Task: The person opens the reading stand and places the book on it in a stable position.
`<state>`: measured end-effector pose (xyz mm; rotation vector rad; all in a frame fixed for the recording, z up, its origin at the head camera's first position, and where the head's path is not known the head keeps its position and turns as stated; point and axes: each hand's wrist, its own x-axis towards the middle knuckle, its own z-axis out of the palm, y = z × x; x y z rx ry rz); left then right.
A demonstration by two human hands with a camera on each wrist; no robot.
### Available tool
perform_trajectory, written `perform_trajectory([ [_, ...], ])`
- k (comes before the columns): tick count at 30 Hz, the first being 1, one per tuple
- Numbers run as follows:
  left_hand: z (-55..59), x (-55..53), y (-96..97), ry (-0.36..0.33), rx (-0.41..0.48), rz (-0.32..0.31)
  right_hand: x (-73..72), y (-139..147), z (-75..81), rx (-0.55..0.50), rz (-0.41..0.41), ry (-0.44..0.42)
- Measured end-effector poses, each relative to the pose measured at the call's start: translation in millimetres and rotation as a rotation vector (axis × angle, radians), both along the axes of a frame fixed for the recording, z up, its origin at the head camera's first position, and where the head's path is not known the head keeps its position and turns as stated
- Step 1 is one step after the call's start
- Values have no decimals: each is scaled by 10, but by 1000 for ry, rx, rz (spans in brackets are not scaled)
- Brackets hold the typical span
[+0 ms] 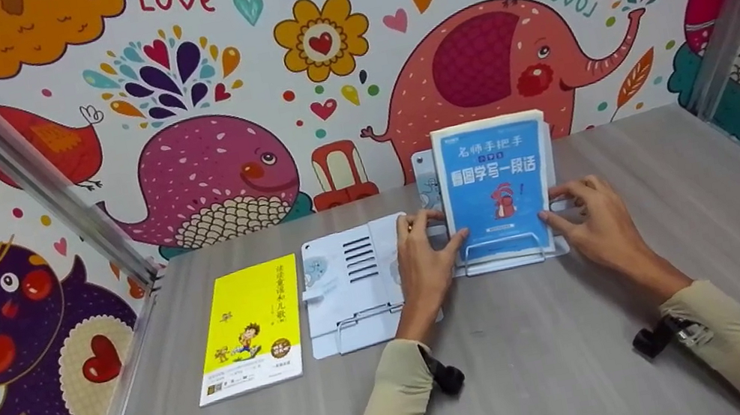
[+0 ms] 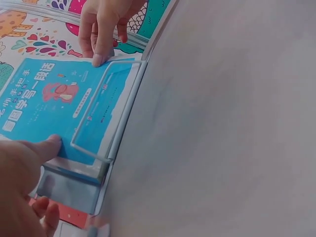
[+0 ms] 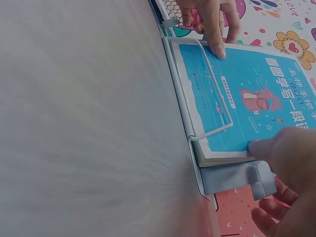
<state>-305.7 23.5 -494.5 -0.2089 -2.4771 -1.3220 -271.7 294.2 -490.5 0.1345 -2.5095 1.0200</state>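
Note:
A blue-covered book (image 1: 494, 170) leans upright on a white book stand (image 1: 427, 186), whose wire page holder (image 2: 91, 116) crosses the lower front cover. My left hand (image 1: 421, 259) holds the book's left edge, thumb on the cover and fingers toward the back. On the opposite edge my right hand (image 1: 596, 217) does likewise, its thumb (image 3: 256, 148) pressing low on the cover. The fingers behind the book are partly hidden. Beside the stand's lower right corner, a small grey clip (image 3: 263, 180) shows in the right wrist view.
A second white book stand (image 1: 335, 312) with slots and a wire holder lies left of my left hand, partly covered by it. Further left a yellow book (image 1: 256, 319) lies flat on the grey table (image 1: 522, 378). A patterned wall (image 1: 337, 107) rises behind, with metal posts at both corners.

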Motion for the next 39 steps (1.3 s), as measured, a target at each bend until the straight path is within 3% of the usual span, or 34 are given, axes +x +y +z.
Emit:
perform_trajectory([
  [5, -8, 6, 16, 23, 44, 12, 3, 13, 1, -9, -16, -2],
  [15, -12, -1, -43, 28, 162, -45, -7, 28, 13, -54, -13, -2],
  [21, 4, 28, 3, 40, 126, -81, -12, 76, 22, -93, -5, -36],
  [29, -8, 56, 71, 53, 81, -146, 24, 185, 101, -138, -8, -144],
  [35, -10, 54, 81, 7, 39, -219, 56, 241, 207, -85, -21, -218],
  [39, -18, 48, 92, -3, 34, -228, 53, 273, 270, -38, -13, -269],
])
